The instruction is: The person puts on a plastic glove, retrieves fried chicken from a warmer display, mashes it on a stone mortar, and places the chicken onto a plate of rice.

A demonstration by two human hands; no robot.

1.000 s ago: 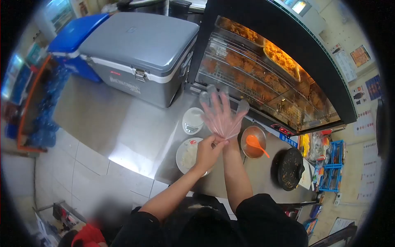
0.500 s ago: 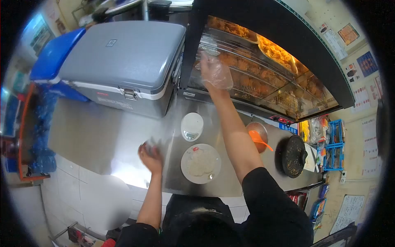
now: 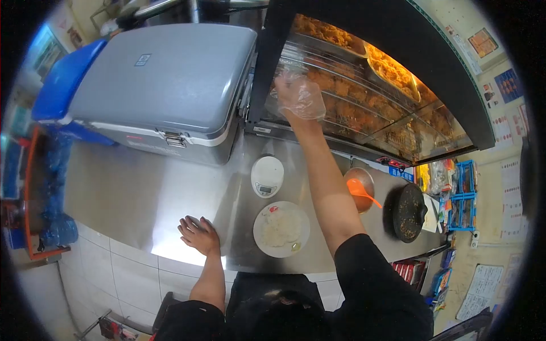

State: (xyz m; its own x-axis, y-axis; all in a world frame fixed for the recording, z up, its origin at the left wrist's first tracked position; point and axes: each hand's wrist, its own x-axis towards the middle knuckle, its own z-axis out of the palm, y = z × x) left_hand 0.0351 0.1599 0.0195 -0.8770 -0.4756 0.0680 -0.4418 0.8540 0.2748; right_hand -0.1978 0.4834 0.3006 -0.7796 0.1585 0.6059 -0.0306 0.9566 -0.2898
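My right hand (image 3: 298, 96), in a clear plastic glove, is at the left end of the glass front of the food warmer (image 3: 364, 113); its fingers are blurred by the glove and glare. My bare left hand (image 3: 199, 234) rests on the steel counter (image 3: 136, 187) near its front edge, fingers apart, holding nothing. Between my forearms lies a white plate (image 3: 304, 227) with rice (image 3: 278, 227) and a small greenish piece on it. Just behind the plate stands a white kitchen scale (image 3: 267, 173). A metal bowl (image 3: 368, 176) with an orange ladle (image 3: 359, 189) is right of my right forearm.
A large grey cooler (image 3: 165, 79) and a blue one (image 3: 65, 85) stand at the back left. On the right are a black stone mortar (image 3: 408, 213) and blue racks (image 3: 466, 193). Trays of fried food (image 3: 392, 71) sit inside the warmer.
My hands have parted after touching at the glove. The gloved right hand moved up to the warmer; my left hand moved left and down onto the counter.
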